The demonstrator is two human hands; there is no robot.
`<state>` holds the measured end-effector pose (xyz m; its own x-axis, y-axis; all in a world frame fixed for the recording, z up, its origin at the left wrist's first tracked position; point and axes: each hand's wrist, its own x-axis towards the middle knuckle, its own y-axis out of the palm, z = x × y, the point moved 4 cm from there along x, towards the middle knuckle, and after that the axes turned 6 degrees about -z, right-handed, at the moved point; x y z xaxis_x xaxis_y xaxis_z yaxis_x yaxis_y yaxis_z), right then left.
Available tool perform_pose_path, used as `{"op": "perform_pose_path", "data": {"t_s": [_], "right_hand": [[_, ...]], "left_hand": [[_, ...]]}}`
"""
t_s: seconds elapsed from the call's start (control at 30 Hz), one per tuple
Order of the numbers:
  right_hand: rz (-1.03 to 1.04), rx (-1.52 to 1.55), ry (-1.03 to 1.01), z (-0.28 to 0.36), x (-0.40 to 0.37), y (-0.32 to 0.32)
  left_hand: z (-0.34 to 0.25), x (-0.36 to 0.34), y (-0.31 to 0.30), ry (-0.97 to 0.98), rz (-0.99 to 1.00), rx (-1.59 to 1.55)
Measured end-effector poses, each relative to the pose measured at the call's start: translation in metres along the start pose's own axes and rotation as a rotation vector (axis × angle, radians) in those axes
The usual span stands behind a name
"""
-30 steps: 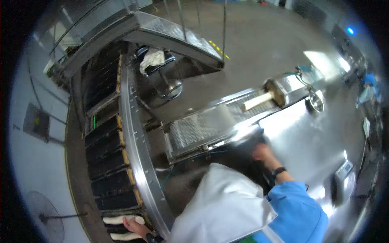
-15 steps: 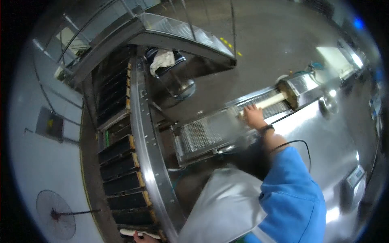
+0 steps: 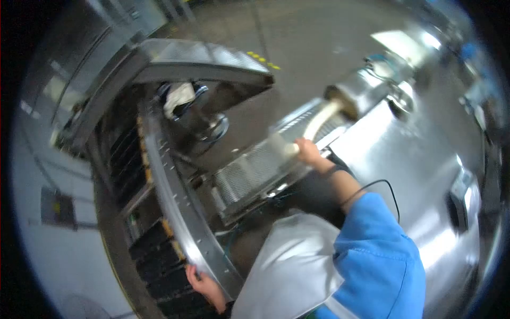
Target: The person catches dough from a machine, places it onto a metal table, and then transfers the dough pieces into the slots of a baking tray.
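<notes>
Fingers (image 3: 302, 144) of the right hand (image 3: 308, 152): curled together over the lower end of the dough rope (image 3: 319, 121); motion blur hides how firmly they clamp it.

Dough rope: pale and thick, running from the hand toward 1 o'clock, where its upper end meets the steel nozzle (image 3: 355, 93). It lies over the far end of the mesh belt (image 3: 247, 171), just above frame centre.

Mesh belt: a perforated steel strip in a shallow frame, slanting from centre-left up to the nozzle at 1 o'clock.

Left hand (image 3: 204, 283): at 7 o'clock, low in the frame. Its fingers (image 3: 192, 272) are closed around the edge of the curved steel rail (image 3: 170, 186), thumb side toward the body.

Curved steel rail: a bright riveted band sweeping from 7 o'clock up to 10 o'clock. Dark trays (image 3: 159, 260) sit in a row along its outer side, touching it.

Right arm: blue sleeve (image 3: 380, 255) at 5 o'clock, bare forearm above it and a dark wristband (image 3: 333, 170) at the wrist. A black cable (image 3: 372, 184) loops just beside the forearm.

White apron (image 3: 289, 271): at 6 o'clock, between the two arms.

Steel machine casing (image 3: 414, 159): a broad shiny surface at 3 o'clock, beside the belt.

Background, 11 to 12 o'clock: a stool (image 3: 204, 119) with a white cloth (image 3: 178, 98) on its seat, standing under a grated platform (image 3: 202, 56), well apart from both hands.
</notes>
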<state>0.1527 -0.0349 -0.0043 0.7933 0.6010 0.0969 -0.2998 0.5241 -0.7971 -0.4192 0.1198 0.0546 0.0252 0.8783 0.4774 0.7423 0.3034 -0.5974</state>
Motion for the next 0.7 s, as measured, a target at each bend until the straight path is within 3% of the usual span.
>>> {"op": "perform_pose_path", "data": {"t_s": [0.03, 0.1, 0.13, 0.17, 0.23, 0.3, 0.4, 0.5, 0.53, 0.6, 0.63, 0.7], "right_hand": [[-0.124, 0.282, 0.025, -0.031, -0.009, -0.005], [-0.213, 0.895, 0.375, -0.060, -0.061, -0.061], [-0.320, 1.162, 0.433, -0.079, -0.093, -0.089], [-0.442, 1.227, 0.657, -0.096, -0.128, -0.117], [-0.601, 1.361, 0.650, -0.131, -0.206, -0.162], [-0.889, 1.261, 0.680, -0.171, -0.285, -0.182], [-1.486, 1.453, 1.000, -0.238, -0.407, -0.195], [-1.897, 1.405, 0.771, -0.294, -0.546, -0.193], [-1.976, 1.233, 1.009, -0.284, -0.578, -0.199], [-1.977, 0.934, 1.156, -0.230, -0.598, -0.217], [-1.886, 0.573, 1.191, -0.237, -0.607, -0.219], [-1.562, 0.070, 1.512, -0.249, -0.606, -0.217]], "left_hand": [[-0.011, 0.006, 0.021, 0.025, 0.090, -0.040], [-0.045, 0.014, 0.061, 0.093, 0.246, -0.115], [-0.068, 0.016, 0.077, 0.142, 0.313, -0.135], [-0.086, 0.015, 0.091, 0.193, 0.379, -0.153], [-0.102, 0.015, 0.125, 0.282, 0.515, -0.222], [-0.126, 0.009, 0.151, 0.327, 0.664, -0.299], [-0.153, 0.000, 0.182, 0.426, 0.785, -0.351], [-0.177, -0.014, 0.195, 0.463, 0.817, -0.385], [-0.181, -0.020, 0.199, 0.458, 0.835, -0.391], [-0.188, -0.029, 0.204, 0.443, 0.841, -0.392], [-0.190, -0.037, 0.209, 0.454, 0.855, -0.376], [-0.197, -0.054, 0.214, 0.457, 0.863, -0.346]]}}
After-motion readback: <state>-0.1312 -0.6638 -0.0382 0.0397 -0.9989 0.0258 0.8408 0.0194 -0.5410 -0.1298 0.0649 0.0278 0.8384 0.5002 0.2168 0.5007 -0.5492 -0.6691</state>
